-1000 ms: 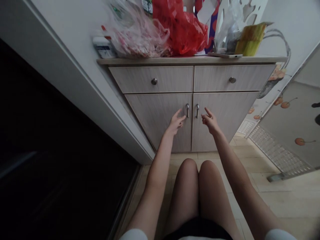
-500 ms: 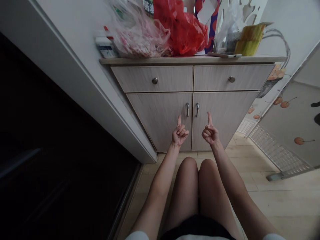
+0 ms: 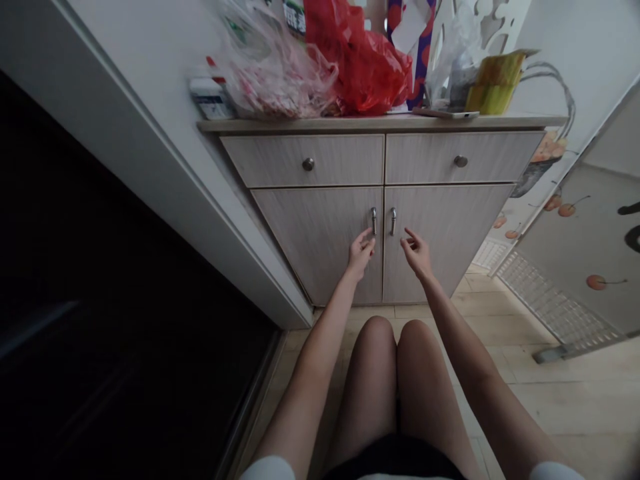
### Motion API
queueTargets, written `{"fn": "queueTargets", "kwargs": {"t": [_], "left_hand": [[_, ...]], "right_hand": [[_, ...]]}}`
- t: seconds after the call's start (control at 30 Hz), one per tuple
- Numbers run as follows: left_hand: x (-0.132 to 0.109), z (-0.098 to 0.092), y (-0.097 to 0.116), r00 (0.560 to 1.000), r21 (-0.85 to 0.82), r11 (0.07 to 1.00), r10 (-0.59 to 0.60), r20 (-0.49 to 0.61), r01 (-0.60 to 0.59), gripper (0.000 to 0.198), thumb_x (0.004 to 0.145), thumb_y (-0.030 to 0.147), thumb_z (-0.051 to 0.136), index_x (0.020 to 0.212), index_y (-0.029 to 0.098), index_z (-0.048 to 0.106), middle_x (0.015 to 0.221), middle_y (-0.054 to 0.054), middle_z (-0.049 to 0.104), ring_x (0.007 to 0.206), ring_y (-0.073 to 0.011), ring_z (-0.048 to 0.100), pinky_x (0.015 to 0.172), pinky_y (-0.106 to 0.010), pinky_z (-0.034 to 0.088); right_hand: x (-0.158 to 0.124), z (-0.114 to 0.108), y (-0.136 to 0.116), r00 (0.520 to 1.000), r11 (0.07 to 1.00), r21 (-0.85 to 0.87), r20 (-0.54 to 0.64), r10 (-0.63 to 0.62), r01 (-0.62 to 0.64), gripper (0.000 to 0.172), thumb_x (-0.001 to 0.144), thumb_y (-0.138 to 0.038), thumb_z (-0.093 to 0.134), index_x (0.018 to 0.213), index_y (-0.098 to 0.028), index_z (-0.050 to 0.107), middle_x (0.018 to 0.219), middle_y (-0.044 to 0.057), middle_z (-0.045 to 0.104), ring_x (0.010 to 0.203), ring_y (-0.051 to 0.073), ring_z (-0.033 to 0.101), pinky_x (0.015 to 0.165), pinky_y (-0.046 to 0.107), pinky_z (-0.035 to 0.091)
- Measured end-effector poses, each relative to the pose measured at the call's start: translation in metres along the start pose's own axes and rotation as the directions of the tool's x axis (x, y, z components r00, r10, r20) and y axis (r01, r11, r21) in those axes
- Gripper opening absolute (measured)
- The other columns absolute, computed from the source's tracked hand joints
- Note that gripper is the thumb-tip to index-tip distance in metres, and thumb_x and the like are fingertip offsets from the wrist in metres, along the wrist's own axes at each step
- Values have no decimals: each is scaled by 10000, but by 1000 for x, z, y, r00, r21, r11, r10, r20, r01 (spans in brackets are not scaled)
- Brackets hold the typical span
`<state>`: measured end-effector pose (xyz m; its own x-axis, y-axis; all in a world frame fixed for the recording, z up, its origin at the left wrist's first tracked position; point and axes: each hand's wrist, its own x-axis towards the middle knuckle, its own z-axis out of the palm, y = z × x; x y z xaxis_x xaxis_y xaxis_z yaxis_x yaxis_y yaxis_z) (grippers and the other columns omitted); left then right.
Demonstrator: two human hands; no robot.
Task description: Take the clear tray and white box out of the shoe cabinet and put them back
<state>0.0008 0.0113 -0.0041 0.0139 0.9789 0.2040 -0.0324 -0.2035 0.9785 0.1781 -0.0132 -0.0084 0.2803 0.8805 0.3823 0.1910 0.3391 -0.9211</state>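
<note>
A pale wood-grain cabinet point(image 3: 320, 230) stands in front of my knees, both its doors closed. My left hand point(image 3: 361, 252) is beside the left door handle point(image 3: 374, 220), a small metal pull, with thumb and fingers apart and nothing in them. Just right of the right door handle point(image 3: 393, 221) is my right hand point(image 3: 417, 252), its index finger and thumb parted, also holding nothing. Whether a fingertip of my left hand touches the handle I cannot tell. Above the doors are two closed drawers with round knobs point(image 3: 309, 164).
On the cabinet top lie a clear plastic bag point(image 3: 280, 80), a red plastic bag point(image 3: 373, 80), a white bottle point(image 3: 210, 97), a yellow packet point(image 3: 495, 83) and a flat device point(image 3: 445, 114). A dark doorway is at left. A cherry-patterned panel point(image 3: 575, 253) stands at right.
Both hands have turned from upward-pointing index fingers to loosely opened fingers, angled in toward the handles. The left hand has come closer to its handle.
</note>
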Motion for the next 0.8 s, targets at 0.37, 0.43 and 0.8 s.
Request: {"fn": "queueTargets", "kwargs": {"t": [0.37,0.43,0.8], "left_hand": [[63,35,-2,967,640,763,224,-125,-94,234,935,221,510,1133,147,609,1061,-147,703,987,-231,662,870,-331,469],[59,36,-8,963,617,782,230,-143,-96,233,946,217,484,1144,156,592,1058,-135,708,973,-218,665,852,-315,468],[-24,14,-18,903,583,797,355,-242,-158,243,968,300,440,1103,168,593,1052,-157,701,984,-233,665,885,-336,471]], "right_hand": [[62,50,7,992,834,-543,-14,-127,98,326,919,-336,460,1106,-120,616,996,147,697,861,216,635,772,314,432],[61,51,10,991,843,-528,-28,-132,98,308,918,-315,437,1077,-118,612,967,147,699,841,214,640,761,310,433],[-17,6,5,964,878,-424,-42,-263,221,301,913,-387,446,1075,-174,584,941,79,675,788,179,630,731,305,459]]}}
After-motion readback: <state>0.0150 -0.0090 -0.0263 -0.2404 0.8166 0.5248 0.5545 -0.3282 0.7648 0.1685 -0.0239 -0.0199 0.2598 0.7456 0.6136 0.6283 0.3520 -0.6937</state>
